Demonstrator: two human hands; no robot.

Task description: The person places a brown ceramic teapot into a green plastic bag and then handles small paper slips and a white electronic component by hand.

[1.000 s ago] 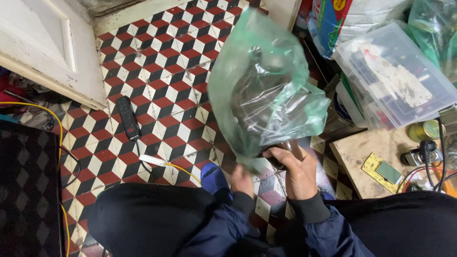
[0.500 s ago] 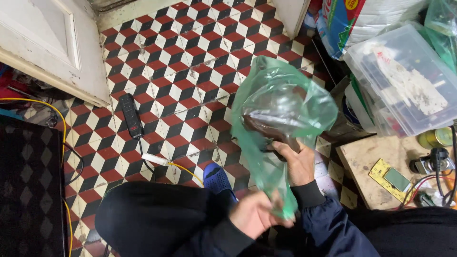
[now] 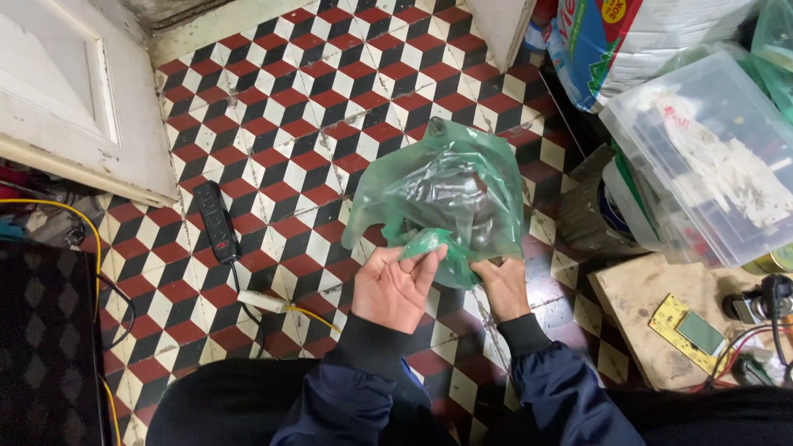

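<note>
A translucent green plastic bag (image 3: 442, 194) with a dark rounded object inside hangs over the tiled floor in front of me. My left hand (image 3: 396, 285) pinches a twisted bit of the bag's near edge between thumb and fingers. My right hand (image 3: 501, 285) grips the bag's lower right edge. Both arms wear dark blue sleeves with black cuffs. What the dark object is cannot be made out through the plastic.
A black power strip (image 3: 216, 221) and a white plug with yellow cable (image 3: 263, 301) lie on the red, black and white floor tiles (image 3: 289, 99). A clear plastic storage box (image 3: 710, 157), a printed sack (image 3: 628, 41) and a circuit board (image 3: 690, 330) crowd the right. A white door (image 3: 66, 99) stands at left.
The bag has come down from held high and spread to bunched low in front of me. My left hand moved up from near my lap to take the bag's near edge.
</note>
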